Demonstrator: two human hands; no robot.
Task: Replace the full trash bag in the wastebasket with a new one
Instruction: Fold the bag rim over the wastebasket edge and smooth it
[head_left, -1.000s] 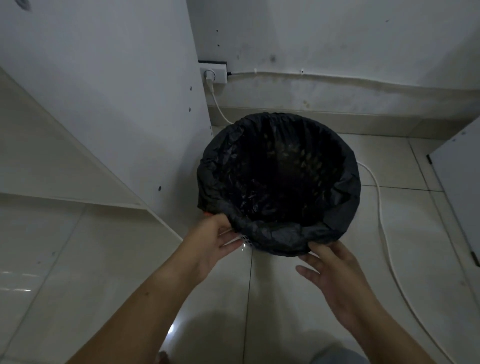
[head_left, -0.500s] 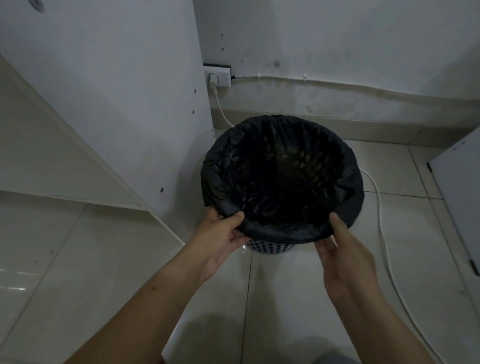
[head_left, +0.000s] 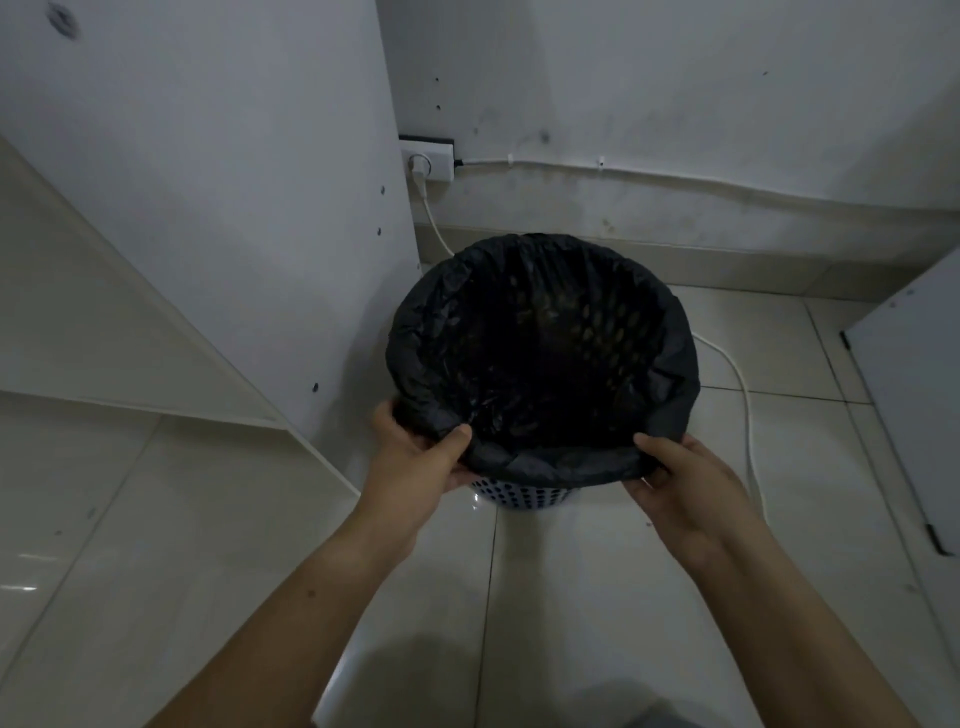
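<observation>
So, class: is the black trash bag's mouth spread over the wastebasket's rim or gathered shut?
Spread open: the trash bag is folded over the wastebasket rim all round; left hand and right hand grip its near edge.

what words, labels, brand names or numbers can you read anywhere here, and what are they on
None: no text in this view can be read.
The black trash bag, the blue wastebasket and the white panel show no lettering.
The wall socket is too small and dim to tell whether it bears any marking.
</observation>
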